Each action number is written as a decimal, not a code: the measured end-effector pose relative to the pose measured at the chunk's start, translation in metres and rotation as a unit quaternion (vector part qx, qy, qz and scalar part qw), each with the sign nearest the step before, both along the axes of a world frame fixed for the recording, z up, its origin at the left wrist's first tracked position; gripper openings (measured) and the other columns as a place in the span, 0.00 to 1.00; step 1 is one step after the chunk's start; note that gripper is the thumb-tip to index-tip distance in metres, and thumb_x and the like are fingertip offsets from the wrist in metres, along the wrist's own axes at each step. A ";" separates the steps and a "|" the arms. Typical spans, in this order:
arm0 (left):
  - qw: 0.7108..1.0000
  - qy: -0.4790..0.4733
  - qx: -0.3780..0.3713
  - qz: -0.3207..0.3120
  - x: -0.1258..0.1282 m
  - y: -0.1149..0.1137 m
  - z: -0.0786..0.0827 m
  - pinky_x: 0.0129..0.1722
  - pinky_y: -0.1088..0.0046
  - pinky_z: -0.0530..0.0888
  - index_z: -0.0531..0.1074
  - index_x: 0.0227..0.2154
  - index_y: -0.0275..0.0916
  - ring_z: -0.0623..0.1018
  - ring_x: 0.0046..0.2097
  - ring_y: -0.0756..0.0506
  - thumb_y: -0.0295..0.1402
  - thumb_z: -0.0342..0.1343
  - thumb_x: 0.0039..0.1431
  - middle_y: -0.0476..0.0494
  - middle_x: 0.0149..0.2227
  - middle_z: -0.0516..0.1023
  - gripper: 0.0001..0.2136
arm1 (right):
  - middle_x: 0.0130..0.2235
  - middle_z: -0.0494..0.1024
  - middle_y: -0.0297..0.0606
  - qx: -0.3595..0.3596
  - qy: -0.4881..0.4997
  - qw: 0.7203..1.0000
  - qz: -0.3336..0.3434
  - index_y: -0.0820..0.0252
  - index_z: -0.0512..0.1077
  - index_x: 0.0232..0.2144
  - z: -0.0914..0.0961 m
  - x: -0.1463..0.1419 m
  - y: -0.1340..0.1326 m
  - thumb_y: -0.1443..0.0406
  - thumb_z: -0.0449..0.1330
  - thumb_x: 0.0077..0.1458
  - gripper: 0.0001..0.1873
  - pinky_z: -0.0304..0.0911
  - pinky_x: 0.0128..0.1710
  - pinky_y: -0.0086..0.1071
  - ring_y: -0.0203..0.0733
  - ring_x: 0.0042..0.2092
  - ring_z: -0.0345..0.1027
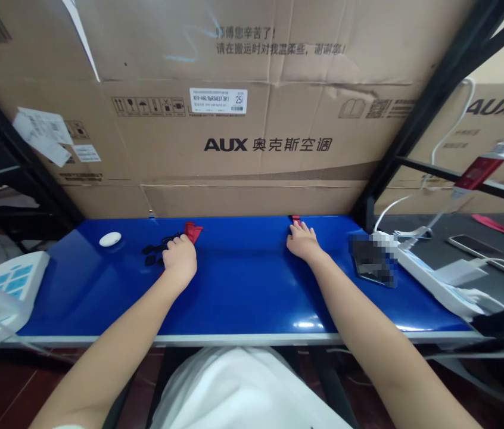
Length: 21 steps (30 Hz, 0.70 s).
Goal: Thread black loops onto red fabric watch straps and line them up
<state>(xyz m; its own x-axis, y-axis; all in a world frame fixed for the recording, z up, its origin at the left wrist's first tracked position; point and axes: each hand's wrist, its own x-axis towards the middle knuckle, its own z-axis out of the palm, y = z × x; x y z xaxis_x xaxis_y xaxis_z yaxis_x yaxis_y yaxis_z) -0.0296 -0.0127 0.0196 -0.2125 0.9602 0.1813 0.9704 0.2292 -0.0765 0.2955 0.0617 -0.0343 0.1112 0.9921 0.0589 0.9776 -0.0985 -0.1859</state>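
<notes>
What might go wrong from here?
The black pieces lie right by the left hand, so a sideways sweep might scatter them. The small red strip at the right hand sits at the blue tabletop's far edge and might get pushed over. Swinging rightward, that hand could bump the dark flat object.

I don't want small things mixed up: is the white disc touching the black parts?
Apart. The head view shows a gap of blue tabletop between the white disc and the black parts.
</notes>
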 end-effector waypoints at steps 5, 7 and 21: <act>0.997 0.042 0.020 -0.066 0.008 0.000 -0.005 0.44 0.61 0.70 0.64 0.51 0.28 0.74 0.49 0.35 0.22 0.48 0.56 0.28 0.46 0.74 0.18 | 0.66 0.58 0.48 0.105 0.003 0.981 0.166 0.68 0.59 0.63 0.012 -0.042 -0.029 0.64 0.49 0.57 0.31 0.39 0.67 0.48 0.53 0.68 0.44; 0.991 0.047 0.027 -0.121 0.016 -0.002 -0.008 0.45 0.61 0.69 0.64 0.52 0.31 0.74 0.49 0.35 0.22 0.47 0.58 0.30 0.46 0.75 0.18 | 0.66 0.59 0.47 0.141 0.019 0.959 0.244 0.67 0.61 0.62 0.017 -0.062 -0.044 0.65 0.50 0.58 0.30 0.41 0.67 0.45 0.51 0.68 0.46; 0.944 -0.051 0.163 -0.281 0.006 0.016 -0.005 0.42 0.64 0.68 0.75 0.36 0.38 0.74 0.45 0.39 0.43 0.44 0.67 0.37 0.39 0.77 0.17 | 0.37 0.75 0.47 0.183 -0.061 0.914 0.356 0.63 0.77 0.35 0.021 -0.085 -0.060 0.70 0.53 0.58 0.11 0.55 0.43 0.39 0.48 0.42 0.64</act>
